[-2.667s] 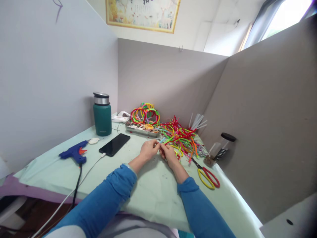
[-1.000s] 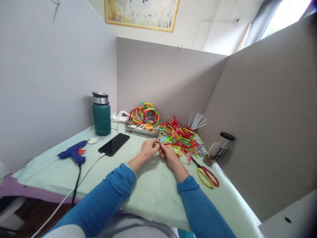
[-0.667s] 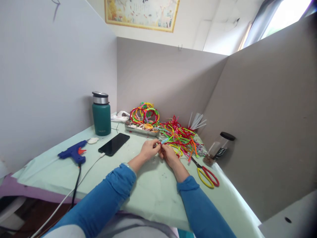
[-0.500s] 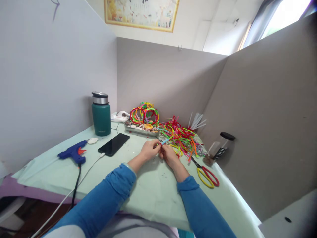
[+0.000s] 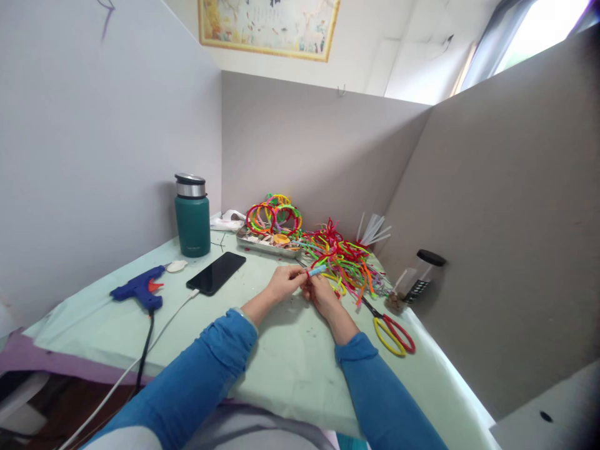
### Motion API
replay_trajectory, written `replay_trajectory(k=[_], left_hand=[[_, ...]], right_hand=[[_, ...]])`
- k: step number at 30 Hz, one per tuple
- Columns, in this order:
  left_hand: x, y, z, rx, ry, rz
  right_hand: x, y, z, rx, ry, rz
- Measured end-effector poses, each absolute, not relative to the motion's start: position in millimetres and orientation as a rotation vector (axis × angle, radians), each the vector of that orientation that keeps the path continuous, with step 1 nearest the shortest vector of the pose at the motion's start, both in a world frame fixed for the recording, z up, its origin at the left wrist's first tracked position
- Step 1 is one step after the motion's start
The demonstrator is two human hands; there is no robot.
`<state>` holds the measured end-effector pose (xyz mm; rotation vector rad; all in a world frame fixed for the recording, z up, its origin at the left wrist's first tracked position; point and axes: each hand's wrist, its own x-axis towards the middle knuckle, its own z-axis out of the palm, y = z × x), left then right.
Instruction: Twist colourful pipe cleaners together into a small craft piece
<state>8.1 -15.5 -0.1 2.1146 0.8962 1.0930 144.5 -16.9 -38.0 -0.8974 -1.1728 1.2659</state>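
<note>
Both hands meet over the middle of the table, fingertips together. My left hand (image 5: 285, 281) pinches a small light-blue piece (image 5: 317, 270) with a bit of red at its near end. My right hand (image 5: 320, 294) is closed at the same red end, its fingers partly hidden. Just behind them lies a heap of colourful fuzzy stems (image 5: 344, 253). A metal tray (image 5: 267, 248) with small pieces stands behind the hands, with several colourful rings (image 5: 274, 219) at its back.
A blue glue gun (image 5: 140, 288), a black phone (image 5: 216, 274) on a white cable and a green bottle (image 5: 192, 225) are at left. Red-and-yellow scissors (image 5: 394, 334) and a clear jar (image 5: 424, 275) are at right. Grey panels surround the table.
The light-blue piece has tilted flatter and points more to the right between the fingers. Both hands have otherwise stayed in nearly the same place.
</note>
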Motion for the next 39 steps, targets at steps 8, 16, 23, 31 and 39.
replay_trajectory(k=[8, 16, 23, 31, 39], left_hand=[[9.6, -14.6, -0.5, 2.128, 0.971, 1.125], [8.2, -17.1, -0.4, 2.237, 1.143, 1.214], [8.3, -15.4, -2.5, 2.203, 1.192, 1.296], [8.1, -15.9, -1.9, 2.263, 1.079, 1.212], [9.1, -15.2, -4.2, 2.232, 1.040, 1.189]], right_hand=[[142.9, -16.5, -36.7, -0.920, -1.115, 1.246], [143.9, -16.0, -37.4, -0.932, -1.122, 1.233], [144.8, -16.3, -35.3, -0.919, -1.127, 1.202], [145.7, -18.5, -32.4, -0.902, -1.088, 1.161], [145.8, -19.7, -32.8, -0.858, -1.059, 1.229]])
